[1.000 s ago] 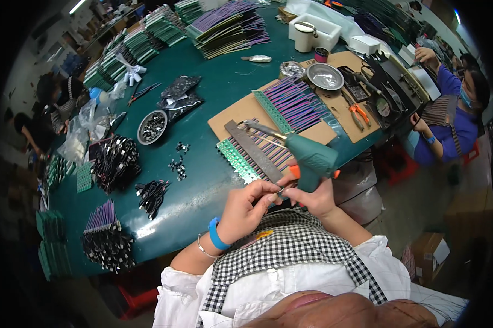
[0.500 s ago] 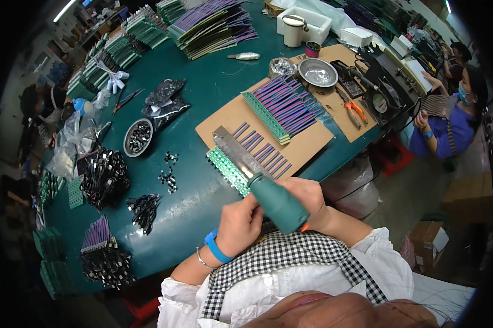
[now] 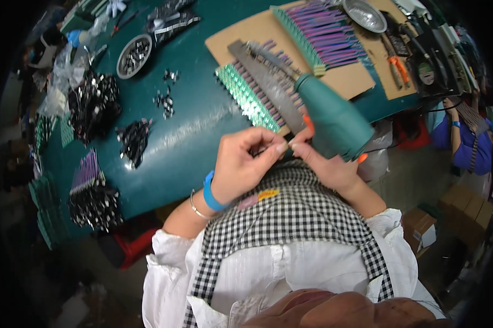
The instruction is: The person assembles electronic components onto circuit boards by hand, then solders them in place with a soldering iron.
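Observation:
Both hands meet in front of my apron, their fingertips close together. My left hand (image 3: 246, 158) is closed in a pinch, and what it holds is too small to name. My right hand (image 3: 328, 167) also pinches, its fingers partly hidden behind a green heat gun (image 3: 334, 115). Whether that hand touches the gun is unclear. The gun's barrel points up and left over a long grey metal bar (image 3: 268, 87). The bar lies across a row of purple and dark wires. Beside it, just beyond my left hand, is a green circuit board panel (image 3: 249, 98).
Cardboard (image 3: 224, 35) carries another green panel with purple wires (image 3: 326, 33). To the right lie orange-handled pliers (image 3: 397, 68) and a metal dish (image 3: 365, 15). A bowl of small parts (image 3: 134, 56) and black cable bundles (image 3: 93, 104) are at left. A co-worker (image 3: 470, 142) sits at right.
My view has shifted, so the table sits higher in it. The fingertips of both hands now show, brought together. The heat gun now appears above my right hand, further right than before.

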{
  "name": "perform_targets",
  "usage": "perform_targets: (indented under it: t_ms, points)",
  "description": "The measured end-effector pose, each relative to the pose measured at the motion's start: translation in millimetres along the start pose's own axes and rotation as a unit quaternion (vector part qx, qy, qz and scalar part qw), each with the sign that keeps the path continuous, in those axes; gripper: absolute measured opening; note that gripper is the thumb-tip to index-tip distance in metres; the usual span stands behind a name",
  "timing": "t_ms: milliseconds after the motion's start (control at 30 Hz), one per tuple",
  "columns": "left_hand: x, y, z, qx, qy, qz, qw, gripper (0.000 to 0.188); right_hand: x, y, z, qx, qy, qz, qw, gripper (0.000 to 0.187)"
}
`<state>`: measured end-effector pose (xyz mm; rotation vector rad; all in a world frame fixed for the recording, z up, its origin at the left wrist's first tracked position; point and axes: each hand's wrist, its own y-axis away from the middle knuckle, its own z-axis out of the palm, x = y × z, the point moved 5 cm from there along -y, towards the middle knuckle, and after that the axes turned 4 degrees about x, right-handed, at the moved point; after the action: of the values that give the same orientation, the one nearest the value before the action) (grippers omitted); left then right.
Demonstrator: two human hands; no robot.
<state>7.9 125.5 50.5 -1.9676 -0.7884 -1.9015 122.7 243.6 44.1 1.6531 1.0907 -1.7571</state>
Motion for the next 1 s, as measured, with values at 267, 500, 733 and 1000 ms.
perform_targets:
  t_ms: [267,500,733,1000]
  points:
    - [-6.5,2.9,-0.1,0.043,0.014,-0.003,0.999,0.008,9.9,7.5,1.0,-0.019,0.017,0.019,0.999,0.051]
    - [-11.0,-4.3,-23.3,0.058,-0.184,0.006,0.981,0.008,9.3,20.0,-21.2,0.068,-0.093,0.088,0.989,0.053]
    - [-10.9,-18.3,-24.7,0.071,-0.247,0.009,0.966,0.010,10.9,41.8,-60.3,0.107,-0.179,0.105,0.972,0.057]
    - [-13.1,-20.9,-21.2,0.112,-0.254,0.050,0.959,0.005,15.8,69.7,-87.3,0.058,-0.199,0.185,0.961,0.062]
